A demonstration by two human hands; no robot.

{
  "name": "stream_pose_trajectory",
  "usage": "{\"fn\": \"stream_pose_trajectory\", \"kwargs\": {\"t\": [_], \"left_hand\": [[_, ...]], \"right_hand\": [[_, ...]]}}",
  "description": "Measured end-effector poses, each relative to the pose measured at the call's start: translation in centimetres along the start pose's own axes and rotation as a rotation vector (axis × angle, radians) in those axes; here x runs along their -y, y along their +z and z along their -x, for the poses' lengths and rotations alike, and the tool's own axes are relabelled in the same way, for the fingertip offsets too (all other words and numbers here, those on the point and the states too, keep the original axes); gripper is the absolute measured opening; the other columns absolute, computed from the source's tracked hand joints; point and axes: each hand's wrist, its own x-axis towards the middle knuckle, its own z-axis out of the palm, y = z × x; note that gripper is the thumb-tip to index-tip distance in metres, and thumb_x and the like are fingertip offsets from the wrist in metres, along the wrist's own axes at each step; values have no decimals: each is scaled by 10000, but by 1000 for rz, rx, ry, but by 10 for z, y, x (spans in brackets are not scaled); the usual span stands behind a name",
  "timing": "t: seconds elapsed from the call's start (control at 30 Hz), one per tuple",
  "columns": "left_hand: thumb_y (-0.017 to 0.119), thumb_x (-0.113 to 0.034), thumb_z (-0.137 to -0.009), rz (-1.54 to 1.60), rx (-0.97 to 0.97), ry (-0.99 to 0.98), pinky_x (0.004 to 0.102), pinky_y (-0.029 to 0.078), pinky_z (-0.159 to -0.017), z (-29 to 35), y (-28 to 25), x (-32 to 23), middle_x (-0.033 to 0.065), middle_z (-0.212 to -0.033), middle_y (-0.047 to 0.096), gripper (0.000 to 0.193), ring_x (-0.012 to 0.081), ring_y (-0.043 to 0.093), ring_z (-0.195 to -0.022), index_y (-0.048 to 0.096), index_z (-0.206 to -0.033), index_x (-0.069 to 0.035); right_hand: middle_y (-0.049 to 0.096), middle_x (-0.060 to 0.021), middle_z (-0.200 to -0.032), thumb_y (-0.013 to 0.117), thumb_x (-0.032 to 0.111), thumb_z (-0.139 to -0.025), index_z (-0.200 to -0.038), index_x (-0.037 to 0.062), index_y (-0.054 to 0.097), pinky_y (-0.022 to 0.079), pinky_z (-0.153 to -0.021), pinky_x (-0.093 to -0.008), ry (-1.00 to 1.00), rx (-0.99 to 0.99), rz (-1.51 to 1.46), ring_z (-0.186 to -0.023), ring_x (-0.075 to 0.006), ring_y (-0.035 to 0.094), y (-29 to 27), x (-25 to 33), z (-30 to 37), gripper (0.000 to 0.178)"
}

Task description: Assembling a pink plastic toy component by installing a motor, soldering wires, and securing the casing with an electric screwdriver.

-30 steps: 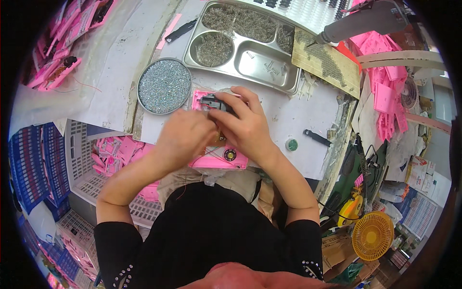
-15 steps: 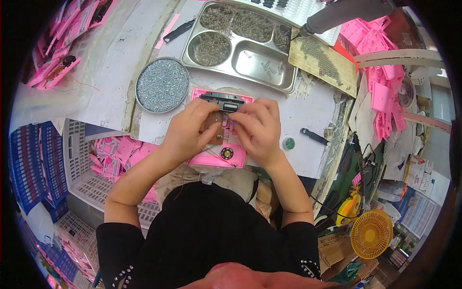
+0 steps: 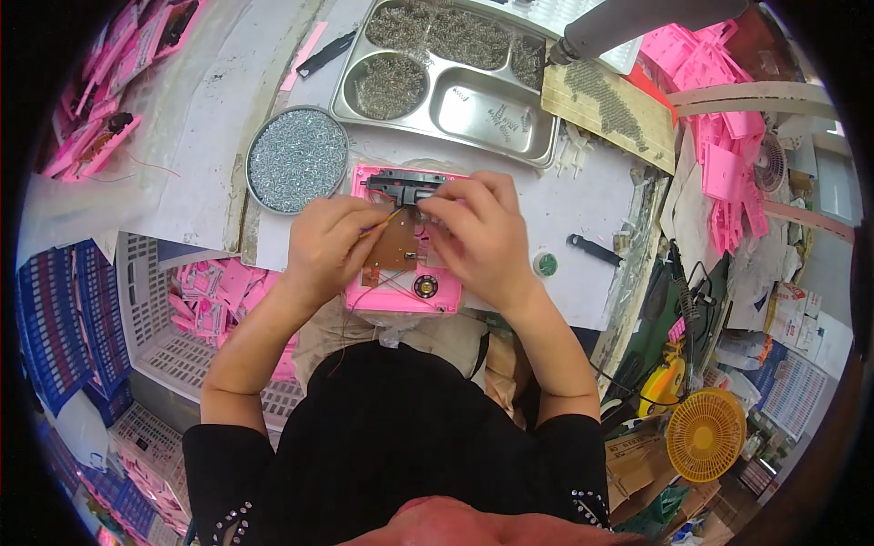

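Note:
A pink plastic casing (image 3: 443,293) lies before me with a brown circuit board (image 3: 390,246) inside it. Along its far side runs a black plastic mechanism (image 3: 393,180), and a small round metal-centred part (image 3: 425,287) sits near its front right. At the casing's left edge, my left hand (image 3: 330,244) pinches a thin yellow wire-like piece (image 3: 382,221) that reaches toward the mechanism. My right hand (image 3: 482,235) is over the casing's right side, its fingertips pinched at the black mechanism. Whatever lies between those fingertips is hidden.
A round dish of small silver screws (image 3: 299,159) stands to the left. Behind are a metal compartment tray (image 3: 350,107) with springs and a board (image 3: 566,96) of small parts. A green-topped round container (image 3: 545,264) sits right. Overhead hangs a dark grey tool (image 3: 628,29).
My left hand has drawn back leftward from the casing's middle, and the yellow piece now shows in its fingers. My right hand stays at the mechanism. The whole view has shifted slightly.

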Motion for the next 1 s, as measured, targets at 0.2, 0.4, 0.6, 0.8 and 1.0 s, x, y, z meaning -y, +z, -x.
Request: {"fn": "stream_pose_trajectory", "kwargs": {"t": [0.2, 0.4, 0.6, 0.8, 1.0], "left_hand": [[811, -62, -738, -31, 8, 108, 391, 474, -744, 6, -1, 2, 41, -999, 713, 299, 239, 680, -886, 691, -1011, -90], [811, -65, -728, -26, -2, 101, 392, 479, -735, 9, -1, 6, 46, -981, 706, 299, 239, 681, -873, 687, -999, -89], [814, -50, -743, -27, 5, 69, 388, 481, -734, 10, -1, 7, 50, -943, 708, 284, 240, 679, -853, 689, -996, -87], [788, 2, -766, -107, 3, 32, 393, 490, -777, 2, -7, 8, 72, -994, 710, 325, 259, 674, -850, 688, -1068, -65], [727, 46, -821, 197, -98, -138, 412, 567, -850, -1, -9, -39, 175, -1166, 673, 465, 334, 692, -992, 611, -1266, -16]], "right_hand": [[649, -78, -1123, 730, 91, -675, -902, 59, 698, 499, -883, -467, -80, -7, 63, -1056, -335, 566, 25, 7, -11, 231], [650, -85, -1118, 716, 127, -681, -796, 38, 647, 497, -896, -484, -116, 10, 71, -1068, -336, 573, 32, -1, -9, 160], [649, -92, -1107, 750, 78, -652, -799, 33, 637, 515, -874, -464, -93, -6, 36, -1066, -345, 578, 30, -2, -7, 191], [657, -84, -1075, 777, 50, -649, -856, 49, 668, 515, -841, -433, -68, -26, -10, -1024, -339, 587, 18, 0, -8, 233], [685, -52, -884, 818, 29, -720, -904, 76, 732, 499, -750, -373, 69, -103, -172, -885, -281, 609, 6, -8, 17, 208]]}}
